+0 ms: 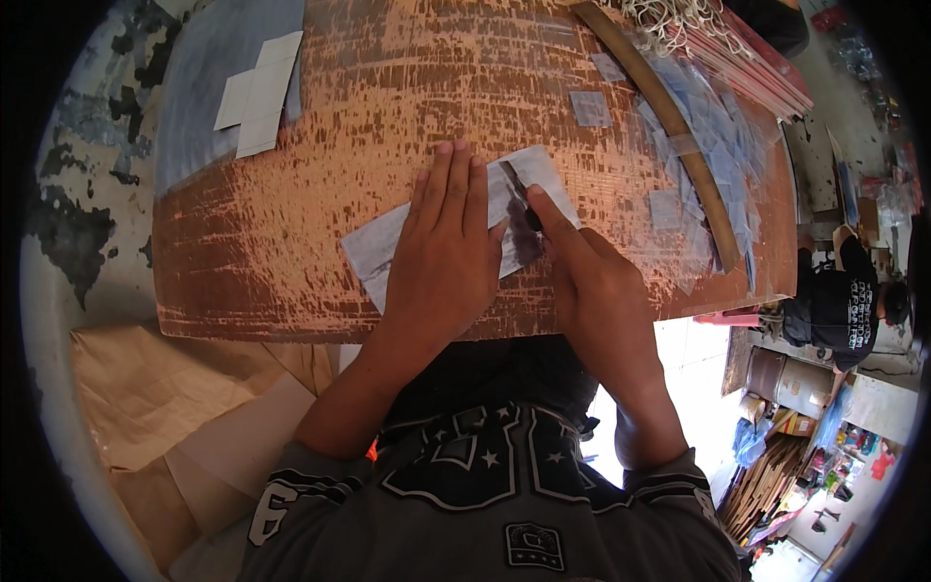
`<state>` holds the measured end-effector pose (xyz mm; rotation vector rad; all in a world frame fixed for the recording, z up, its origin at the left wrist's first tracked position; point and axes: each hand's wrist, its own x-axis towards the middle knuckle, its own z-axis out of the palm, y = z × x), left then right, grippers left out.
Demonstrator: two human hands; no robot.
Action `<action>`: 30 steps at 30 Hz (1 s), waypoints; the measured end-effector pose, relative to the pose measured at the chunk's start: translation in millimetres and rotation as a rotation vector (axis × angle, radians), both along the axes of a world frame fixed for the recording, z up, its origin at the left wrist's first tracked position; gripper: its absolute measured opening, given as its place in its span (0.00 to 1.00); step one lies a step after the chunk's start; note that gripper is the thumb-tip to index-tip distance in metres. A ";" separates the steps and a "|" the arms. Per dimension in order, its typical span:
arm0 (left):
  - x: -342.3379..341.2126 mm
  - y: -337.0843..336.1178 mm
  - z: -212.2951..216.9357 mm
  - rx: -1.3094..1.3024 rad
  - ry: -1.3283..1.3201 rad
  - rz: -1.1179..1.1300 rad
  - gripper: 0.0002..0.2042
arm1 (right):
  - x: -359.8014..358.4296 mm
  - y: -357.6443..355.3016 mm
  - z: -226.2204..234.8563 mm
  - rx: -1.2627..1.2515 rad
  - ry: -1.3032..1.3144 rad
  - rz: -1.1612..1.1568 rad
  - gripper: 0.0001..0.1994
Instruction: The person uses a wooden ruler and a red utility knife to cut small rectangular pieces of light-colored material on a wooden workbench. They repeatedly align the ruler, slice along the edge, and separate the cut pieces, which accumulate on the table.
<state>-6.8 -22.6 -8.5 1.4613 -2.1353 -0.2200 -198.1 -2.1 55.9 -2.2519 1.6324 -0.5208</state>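
Observation:
My left hand (441,252) lies flat, its fingers stretched out, on a pale grey-white sheet (364,247) near the table's front edge. In my right hand (599,286) is a thin dark knife-like tool (514,181), its tip touching the right part of the sheet. The right index finger points along this tool, while the other fingers curl under and are partly hidden. A dark smudged patch shows on the sheet between my hands. Part of the sheet is covered by my left hand.
The worn brown tabletop (369,97) holds a grey sheet (208,78) with a cross-shaped white card (264,92). To the right lie a long wooden strip (669,112), clear plastic pieces (718,165) and pink sticks with white strings (742,58). Another person (834,315) is farther right.

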 end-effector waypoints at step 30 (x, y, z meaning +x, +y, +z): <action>-1.6 0.4 -3.6 -0.013 -0.087 0.029 0.30 | -32.0 68.3 13.5 0.114 0.150 -0.009 0.42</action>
